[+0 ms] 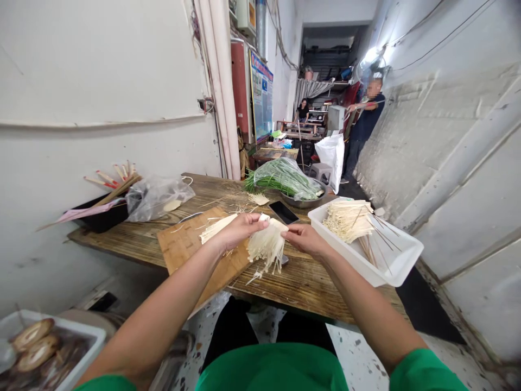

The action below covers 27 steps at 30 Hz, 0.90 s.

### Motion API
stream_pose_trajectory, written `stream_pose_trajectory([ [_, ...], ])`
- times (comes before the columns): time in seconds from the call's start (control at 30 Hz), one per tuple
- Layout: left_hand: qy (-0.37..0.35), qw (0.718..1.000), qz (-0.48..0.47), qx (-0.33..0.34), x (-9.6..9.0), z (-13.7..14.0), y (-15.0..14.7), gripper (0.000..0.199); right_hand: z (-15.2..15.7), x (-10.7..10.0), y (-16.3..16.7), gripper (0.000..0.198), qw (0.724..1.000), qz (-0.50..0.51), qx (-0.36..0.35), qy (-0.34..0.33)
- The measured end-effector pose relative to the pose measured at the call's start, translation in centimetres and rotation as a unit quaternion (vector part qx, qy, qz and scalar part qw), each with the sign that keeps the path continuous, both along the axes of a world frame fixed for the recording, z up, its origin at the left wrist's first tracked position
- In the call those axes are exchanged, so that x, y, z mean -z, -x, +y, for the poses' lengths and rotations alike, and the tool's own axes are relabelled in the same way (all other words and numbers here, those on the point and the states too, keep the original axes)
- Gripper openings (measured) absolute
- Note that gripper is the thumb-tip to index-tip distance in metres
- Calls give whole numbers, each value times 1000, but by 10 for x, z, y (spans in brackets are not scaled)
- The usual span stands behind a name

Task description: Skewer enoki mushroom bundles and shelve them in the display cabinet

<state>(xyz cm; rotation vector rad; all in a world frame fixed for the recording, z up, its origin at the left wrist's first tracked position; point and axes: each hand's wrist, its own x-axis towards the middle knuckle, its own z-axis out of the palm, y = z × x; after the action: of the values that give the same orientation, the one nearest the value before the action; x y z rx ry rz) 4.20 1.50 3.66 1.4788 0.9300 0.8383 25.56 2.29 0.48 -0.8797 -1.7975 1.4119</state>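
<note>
Between my two hands hangs a fanned bunch of enoki mushrooms (266,245), caps downward, over the near edge of the cutting board. My left hand (243,227) pinches its upper left end, where something small and white shows at the fingertips. The fingers of my right hand (302,237) are closed on the bunch's upper right edge. More enoki (216,228) lies on the wooden cutting board (179,241), partly behind my left hand. To the right, a white plastic tray (407,255) holds a stack of enoki (348,218) with thin wooden skewers (385,236).
A bowl (311,202) of bagged green chives (280,176) stands at the table's back. A dark phone (284,212) lies before it. At left are a black box (106,217) of sticks and a clear plastic bag (157,195). Two people are farther back.
</note>
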Motion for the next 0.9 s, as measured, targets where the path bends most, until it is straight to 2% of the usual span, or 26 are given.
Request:
stream_pose_trajectory([
  [0.1, -11, 1000, 12, 10, 0, -2, 2, 36, 6, -2, 5, 39, 999, -10, -31, 12],
  [0.23, 22, 999, 38, 0, 5, 0, 5, 34, 11, -7, 9, 39, 997, -15, -61, 52],
  [0.37, 28, 999, 31, -21, 9, 1, 6, 34, 13, -11, 13, 36, 994, -26, -84, 62],
  [0.53, 34, 998, 11, -47, 13, 2, 8, 32, 14, -13, 19, 35, 995, -65, -74, 5],
  [0.8, 102, 992, -34, -74, 20, 0, 7, 40, 18, -8, 17, 36, 992, -87, -65, -70],
  [0.9, 64, 992, -16, -110, 16, 1, 9, 50, 18, -4, 21, 37, 989, -104, -23, -103],
])
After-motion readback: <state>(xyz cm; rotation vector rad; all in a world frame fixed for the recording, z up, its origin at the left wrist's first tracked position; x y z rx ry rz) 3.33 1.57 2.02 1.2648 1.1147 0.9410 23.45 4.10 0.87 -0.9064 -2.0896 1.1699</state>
